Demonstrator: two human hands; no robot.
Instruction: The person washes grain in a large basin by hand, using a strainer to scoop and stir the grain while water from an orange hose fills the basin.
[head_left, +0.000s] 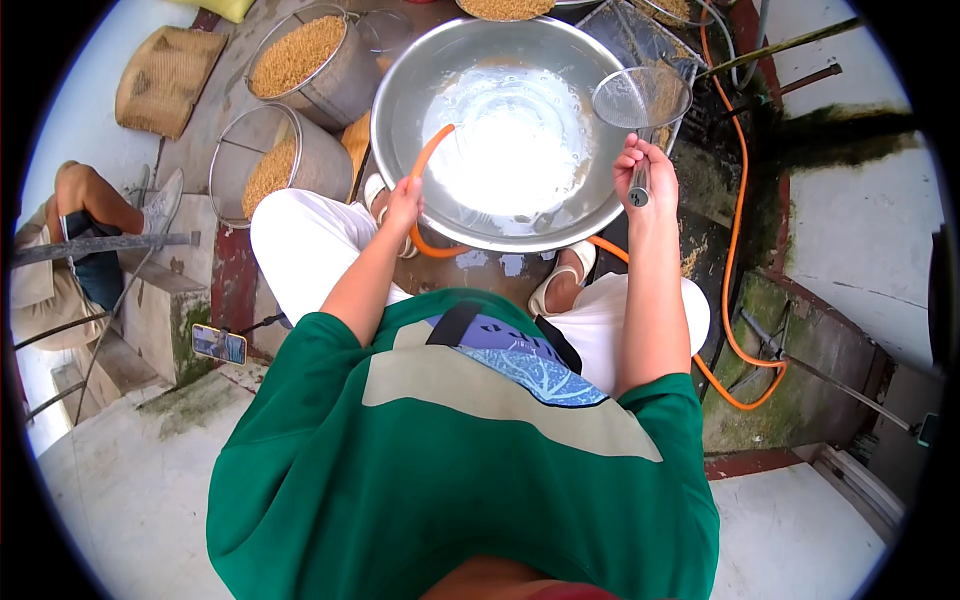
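An orange hose (429, 150) is gripped by my left hand (403, 201), its end over the left part of a wide metal basin (390, 142). Water lies in the basin, with rings and bubbles on it. My right hand (646, 174) is closed round the metal handle of a round wire-mesh strainer (637, 97), which I hold up over the basin's right rim. Little or nothing shows in the mesh. Beyond the basin's far rim stands a container of golden grain (506, 7), cut off by the picture's edge.
Two mesh buckets of grain (296, 56) (270, 176) lean at the left, near a woven sack (171, 81). A phone on a stand (219, 344) is at lower left. The hose loops along the right side. Another person's legs (97, 199) show at far left.
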